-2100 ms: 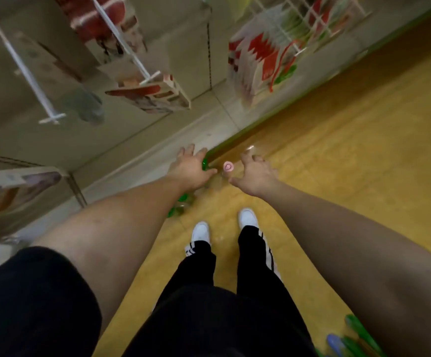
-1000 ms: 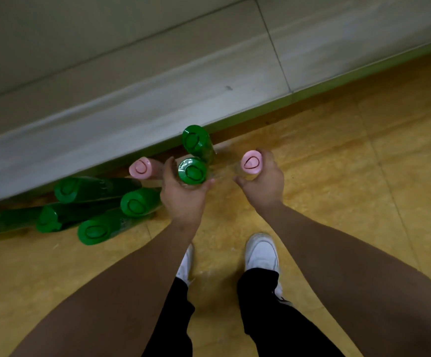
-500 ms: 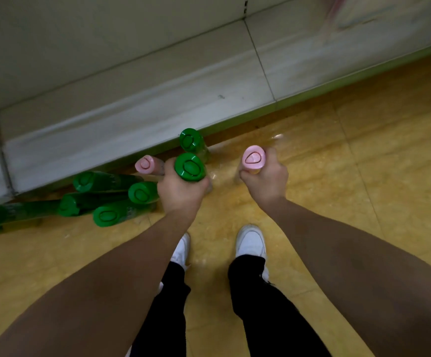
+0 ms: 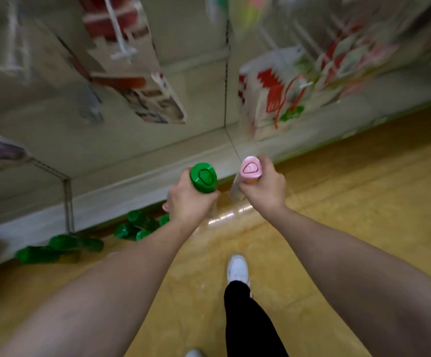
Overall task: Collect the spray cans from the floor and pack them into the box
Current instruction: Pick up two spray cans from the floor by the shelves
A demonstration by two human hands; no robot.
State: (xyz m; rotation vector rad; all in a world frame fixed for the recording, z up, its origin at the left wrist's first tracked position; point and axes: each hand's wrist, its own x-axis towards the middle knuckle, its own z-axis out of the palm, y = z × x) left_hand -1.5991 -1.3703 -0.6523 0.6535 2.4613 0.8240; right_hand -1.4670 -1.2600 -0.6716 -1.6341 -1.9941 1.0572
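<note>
Your left hand [image 4: 187,202] gripped a green-capped spray can [image 4: 203,178], fingers curled round it, your right hand [image 4: 263,188] clasped a pink-capped spray can [image 4: 251,170] just beside

The left forearm [image 4: 121,279] and right forearm [image 4: 351,266] are bare, as are the left hand [image 4: 188,202] and right hand [image 4: 266,191] at mid-frame. At bottom centre a plain black trouser leg [image 4: 248,323] ends in a white shoe [image 4: 237,269] with a rounded toe. The tip of a second white shoe [image 4: 193,353] shows at the bottom edge.
</note>
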